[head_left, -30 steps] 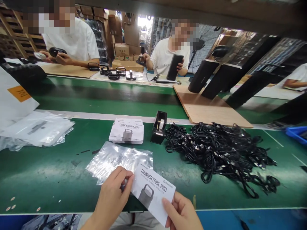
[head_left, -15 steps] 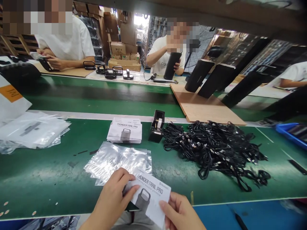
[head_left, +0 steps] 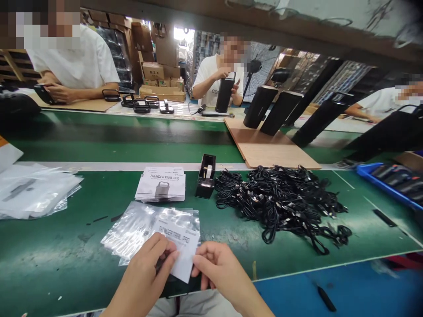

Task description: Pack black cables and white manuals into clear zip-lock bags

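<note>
A white printed booklet (head_left: 183, 259) reading "THUNDER TRAIL PRO" is tilted between my hands near the table's front edge. My left hand (head_left: 150, 259) pinches its left side, with thumb and fingers closed and partly covering the print. On the opposite edge, my right hand (head_left: 216, 264) grips it between thumb and fingers. Behind the booklet lie clear plastic bags (head_left: 127, 231), overlapped by it in my view. Farther back sits a stack of matching booklets (head_left: 161, 184), with a black tape dispenser (head_left: 205, 176) to its right.
Many coiled black cables (head_left: 280, 202) are heaped at right, near a blue tray (head_left: 373, 176). More bagged items (head_left: 36, 189) lie at left. Black cylindrical speakers (head_left: 259, 105) stand on a wooden board (head_left: 274, 149). Co-workers in white shirts (head_left: 89, 61) sit across the green table.
Both hands and the booklet have moved slightly left and away from me, over the bags' edge. The view has shifted right. The co-worker opposite has a hand lowered onto a speaker's top.
</note>
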`<act>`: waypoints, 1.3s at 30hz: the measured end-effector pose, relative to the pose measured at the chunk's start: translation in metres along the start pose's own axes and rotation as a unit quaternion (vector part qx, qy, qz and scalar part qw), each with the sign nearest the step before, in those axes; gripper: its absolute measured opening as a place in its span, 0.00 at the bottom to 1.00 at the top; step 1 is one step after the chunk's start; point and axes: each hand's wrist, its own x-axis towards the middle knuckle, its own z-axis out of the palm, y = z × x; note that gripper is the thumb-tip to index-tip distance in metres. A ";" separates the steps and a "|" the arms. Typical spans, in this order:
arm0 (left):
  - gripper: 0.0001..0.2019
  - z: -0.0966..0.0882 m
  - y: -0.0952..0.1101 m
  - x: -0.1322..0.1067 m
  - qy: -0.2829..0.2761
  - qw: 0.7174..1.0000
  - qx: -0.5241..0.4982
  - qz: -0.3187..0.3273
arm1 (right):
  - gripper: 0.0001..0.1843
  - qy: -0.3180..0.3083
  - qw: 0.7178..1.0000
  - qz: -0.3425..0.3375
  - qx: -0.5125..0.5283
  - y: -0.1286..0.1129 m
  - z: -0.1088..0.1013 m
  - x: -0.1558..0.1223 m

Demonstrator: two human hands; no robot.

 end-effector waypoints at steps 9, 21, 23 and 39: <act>0.11 0.001 -0.001 0.005 -0.035 0.994 -0.080 -0.062 | 0.10 0.101 0.833 -0.172 -0.516 -0.047 -0.007 0.025; 0.14 0.008 0.003 0.009 0.029 0.987 -0.117 -0.102 | 0.12 0.273 0.706 -0.184 -0.627 -0.121 -0.085 0.076; 0.13 0.007 0.003 0.009 0.029 0.985 -0.131 -0.111 | 0.18 0.308 0.720 -0.209 -0.586 -0.118 -0.082 0.054; 0.12 0.009 0.002 0.009 0.070 0.935 -0.290 -0.193 | 0.23 0.138 0.975 -0.084 0.153 -0.003 -0.004 0.017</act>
